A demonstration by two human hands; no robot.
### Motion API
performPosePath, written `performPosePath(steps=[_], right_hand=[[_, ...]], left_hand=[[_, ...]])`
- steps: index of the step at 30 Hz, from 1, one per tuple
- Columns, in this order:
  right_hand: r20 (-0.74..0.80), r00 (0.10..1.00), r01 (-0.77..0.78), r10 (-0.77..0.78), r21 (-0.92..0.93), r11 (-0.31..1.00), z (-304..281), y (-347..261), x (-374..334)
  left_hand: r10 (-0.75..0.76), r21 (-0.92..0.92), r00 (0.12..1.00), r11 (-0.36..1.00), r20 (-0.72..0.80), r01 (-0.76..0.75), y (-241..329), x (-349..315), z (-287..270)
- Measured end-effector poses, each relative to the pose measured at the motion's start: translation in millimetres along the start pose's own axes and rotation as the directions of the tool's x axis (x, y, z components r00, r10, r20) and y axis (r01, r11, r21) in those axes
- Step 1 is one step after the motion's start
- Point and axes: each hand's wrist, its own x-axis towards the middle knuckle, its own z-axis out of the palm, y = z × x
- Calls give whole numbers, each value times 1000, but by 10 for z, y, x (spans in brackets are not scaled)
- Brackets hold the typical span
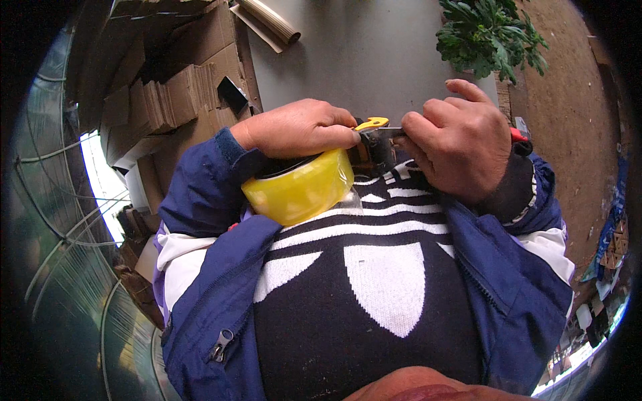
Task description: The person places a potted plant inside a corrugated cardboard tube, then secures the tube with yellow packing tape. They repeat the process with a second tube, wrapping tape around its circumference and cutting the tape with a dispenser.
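Left hand (297,127) grips yellow tape roll (299,188) at nine o'clock; right hand (461,144) pinches cutter blade (382,132), which could slip and nick fingertips.

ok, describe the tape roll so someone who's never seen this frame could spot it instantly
Start at the black-and-white sweater filling the lower middle. Just above its stripes, under the left hand, sits the tape roll, pressed against the chest. It is the only glossy, translucent yellow ring here; the small yellow tab between the hands is flat and opaque.
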Motion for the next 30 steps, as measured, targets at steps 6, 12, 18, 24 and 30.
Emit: performPosePath(steps=[6,12,18,24,30], right_hand=[[-5,1000,20,-20,78,997,-9,43,45],[5,1000,11,-11,39,999,-3,26,73],[18,1000,17,-17,13,1000,11,-19,97],[177,982,45,-69,136,990,10,-50,134],[2,1000,8,-9,60,998,-26,48,74]], left_hand=[[32,-53,999,998,-8,-33,-48,-30,15],[57,-71,998,996,-20,-59,-91,-49,16],[58,-76,998,995,-15,-59,-118,-54,27],[-17,-63,1000,998,5,17,-105,-44,22],[-81,-86,997,993,5,81,-112,-22,30]])
